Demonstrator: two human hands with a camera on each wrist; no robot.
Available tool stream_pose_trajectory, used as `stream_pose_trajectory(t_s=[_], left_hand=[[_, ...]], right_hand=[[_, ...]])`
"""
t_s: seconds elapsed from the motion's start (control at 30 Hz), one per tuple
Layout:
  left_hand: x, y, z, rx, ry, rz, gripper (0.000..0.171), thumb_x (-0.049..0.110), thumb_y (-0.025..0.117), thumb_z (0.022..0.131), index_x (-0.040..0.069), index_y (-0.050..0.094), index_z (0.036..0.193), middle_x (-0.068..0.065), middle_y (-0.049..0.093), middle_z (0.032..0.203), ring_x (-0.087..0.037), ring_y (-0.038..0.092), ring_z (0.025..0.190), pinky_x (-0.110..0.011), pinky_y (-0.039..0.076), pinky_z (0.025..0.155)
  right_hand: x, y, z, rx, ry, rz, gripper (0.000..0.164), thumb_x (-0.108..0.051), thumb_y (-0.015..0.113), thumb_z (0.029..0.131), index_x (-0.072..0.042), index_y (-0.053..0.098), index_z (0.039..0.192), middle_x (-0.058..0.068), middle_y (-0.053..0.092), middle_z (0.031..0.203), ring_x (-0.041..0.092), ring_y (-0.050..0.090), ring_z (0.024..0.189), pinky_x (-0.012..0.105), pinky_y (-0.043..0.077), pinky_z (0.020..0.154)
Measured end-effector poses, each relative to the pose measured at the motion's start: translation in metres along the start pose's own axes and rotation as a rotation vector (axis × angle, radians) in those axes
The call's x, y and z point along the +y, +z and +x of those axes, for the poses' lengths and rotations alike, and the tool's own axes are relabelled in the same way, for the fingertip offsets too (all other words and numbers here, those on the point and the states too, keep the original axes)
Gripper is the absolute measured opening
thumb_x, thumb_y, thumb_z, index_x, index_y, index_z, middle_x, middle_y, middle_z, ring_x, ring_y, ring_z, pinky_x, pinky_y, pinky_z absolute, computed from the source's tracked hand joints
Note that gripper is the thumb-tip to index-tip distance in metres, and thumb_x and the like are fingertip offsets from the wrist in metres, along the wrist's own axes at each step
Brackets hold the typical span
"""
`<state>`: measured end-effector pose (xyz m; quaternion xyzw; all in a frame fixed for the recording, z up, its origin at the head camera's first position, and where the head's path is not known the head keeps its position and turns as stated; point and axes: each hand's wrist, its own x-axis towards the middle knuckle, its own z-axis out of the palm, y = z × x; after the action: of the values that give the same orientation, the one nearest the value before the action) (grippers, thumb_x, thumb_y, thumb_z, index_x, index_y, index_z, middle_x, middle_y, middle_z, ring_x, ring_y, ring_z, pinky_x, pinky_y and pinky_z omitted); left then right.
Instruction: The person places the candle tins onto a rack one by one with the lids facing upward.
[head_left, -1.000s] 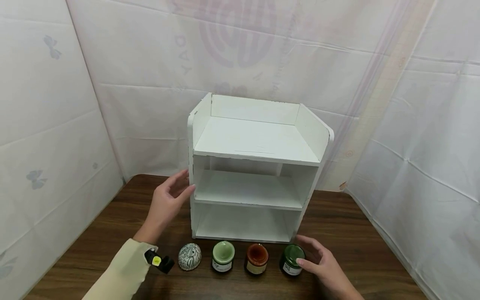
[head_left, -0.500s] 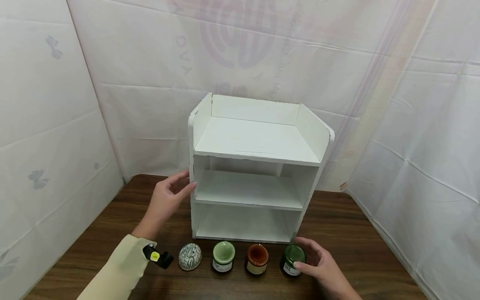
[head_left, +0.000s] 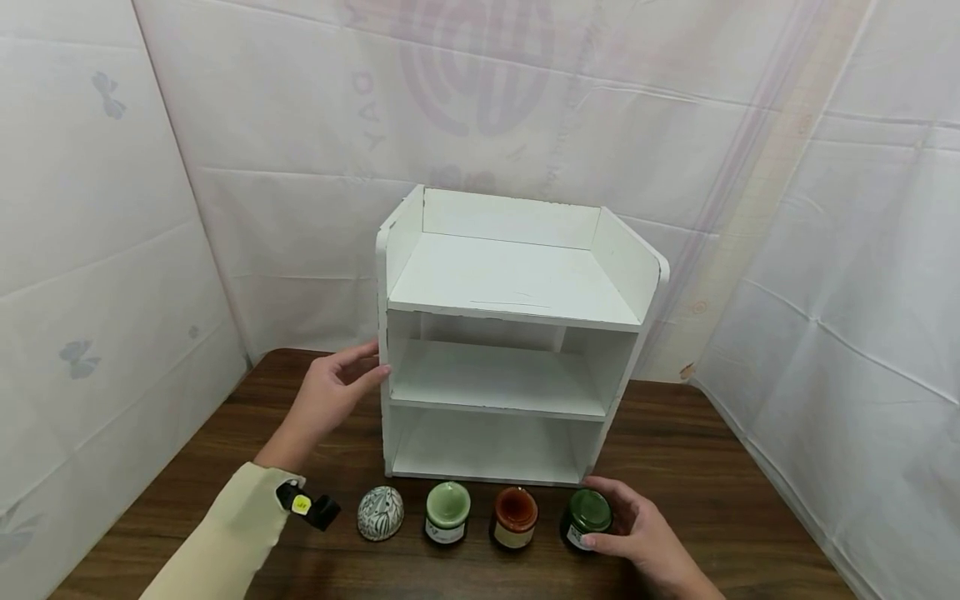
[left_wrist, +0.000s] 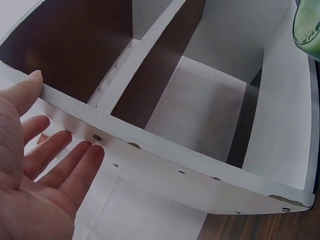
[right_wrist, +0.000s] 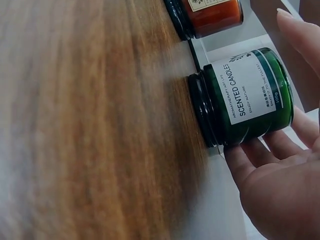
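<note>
My left hand (head_left: 330, 387) is at the left side of a white shelf unit (head_left: 495, 321). In the left wrist view its thumb is at the front edge of the panel, with the loosely bent fingers (left_wrist: 82, 170) along the outer face. At the unit's lower right front corner, my right hand (head_left: 637, 525) is around a dark green glass scented candle (right_wrist: 255, 95), which stands with its black lid down. Its fingers lie behind the jar, touching the side, and the thumb stands off the glass in the right wrist view.
Left of the dark green candle stand an amber candle (head_left: 514, 517), a light green candle (head_left: 447, 512) and a patterned black-and-white dome (head_left: 380, 513), all in a row before the unit. White cloth (head_left: 300, 208) hangs around the brown wooden table (head_left: 690, 450).
The dark green candle's label has turned slightly to the left, and my right thumb has shifted a little left and down. My left forearm has drawn slightly left; its hand stays at the unit.
</note>
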<state>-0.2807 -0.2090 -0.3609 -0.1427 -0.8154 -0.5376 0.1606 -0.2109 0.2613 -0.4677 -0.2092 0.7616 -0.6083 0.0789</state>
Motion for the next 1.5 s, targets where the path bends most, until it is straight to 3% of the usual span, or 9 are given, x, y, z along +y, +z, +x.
stream_pose_trajectory(t_s=[0.27,0.47,0.6,0.77,0.97,1.2,1.5], left_hand=[[0.001,-0.004,0.0,-0.009,-0.002,0.016,0.055,0.032,0.072,0.098,0.006,0.058,0.145,-0.017,0.068,0.134,-0.024,0.066,0.12,-0.014,0.053,0.085],[0.002,-0.006,0.0,-0.015,-0.019,0.015,0.057,0.033,0.073,0.097,0.006,0.058,0.145,-0.018,0.07,0.13,-0.004,0.067,0.109,-0.014,0.054,0.084],[0.003,-0.007,-0.001,-0.019,-0.026,0.026,0.058,0.034,0.073,0.097,0.006,0.058,0.145,-0.018,0.071,0.127,0.001,0.066,0.103,-0.016,0.054,0.082],[0.004,-0.008,-0.002,-0.015,-0.038,0.036,0.059,0.036,0.073,0.097,0.006,0.057,0.145,-0.018,0.071,0.128,0.001,0.066,0.104,-0.017,0.054,0.082],[0.005,-0.008,-0.003,-0.017,-0.051,0.041,0.061,0.038,0.073,0.097,0.006,0.057,0.146,-0.017,0.07,0.13,-0.002,0.065,0.108,-0.016,0.053,0.083],[0.007,-0.008,-0.004,-0.019,-0.051,0.033,0.06,0.038,0.072,0.097,0.007,0.057,0.146,-0.016,0.07,0.13,-0.005,0.066,0.109,-0.016,0.053,0.083],[0.007,-0.006,-0.004,-0.02,-0.055,0.04,0.06,0.039,0.072,0.097,0.008,0.058,0.146,-0.015,0.071,0.13,-0.006,0.067,0.108,-0.015,0.053,0.083]], right_hand=[[0.004,-0.001,0.004,-0.026,0.016,-0.011,0.075,-0.003,0.08,0.086,0.009,0.04,0.148,0.035,0.049,0.144,0.004,0.063,0.118,0.018,0.05,0.098],[0.007,-0.001,0.007,-0.041,0.022,-0.007,0.081,-0.004,0.082,0.084,0.012,0.037,0.149,0.038,0.047,0.145,0.003,0.064,0.118,0.018,0.051,0.098],[0.006,0.0,0.009,-0.048,0.037,-0.023,0.084,-0.006,0.084,0.082,0.013,0.036,0.149,0.039,0.045,0.146,0.002,0.064,0.117,0.018,0.051,0.097],[0.008,-0.002,0.011,-0.076,0.038,-0.033,0.084,-0.006,0.084,0.082,0.012,0.037,0.149,0.038,0.045,0.147,0.002,0.064,0.117,0.018,0.051,0.096],[0.011,-0.003,0.012,-0.102,0.01,-0.041,0.081,-0.005,0.084,0.082,0.011,0.04,0.148,0.027,0.054,0.145,0.003,0.063,0.118,0.019,0.051,0.098],[0.011,-0.003,0.012,-0.097,0.017,-0.04,0.079,-0.006,0.085,0.082,0.01,0.043,0.146,0.038,0.048,0.145,0.002,0.064,0.116,0.019,0.051,0.097],[0.008,-0.002,0.009,-0.092,-0.023,-0.056,0.077,-0.005,0.084,0.082,0.016,0.042,0.143,0.035,0.055,0.139,0.003,0.065,0.115,0.019,0.052,0.095]])
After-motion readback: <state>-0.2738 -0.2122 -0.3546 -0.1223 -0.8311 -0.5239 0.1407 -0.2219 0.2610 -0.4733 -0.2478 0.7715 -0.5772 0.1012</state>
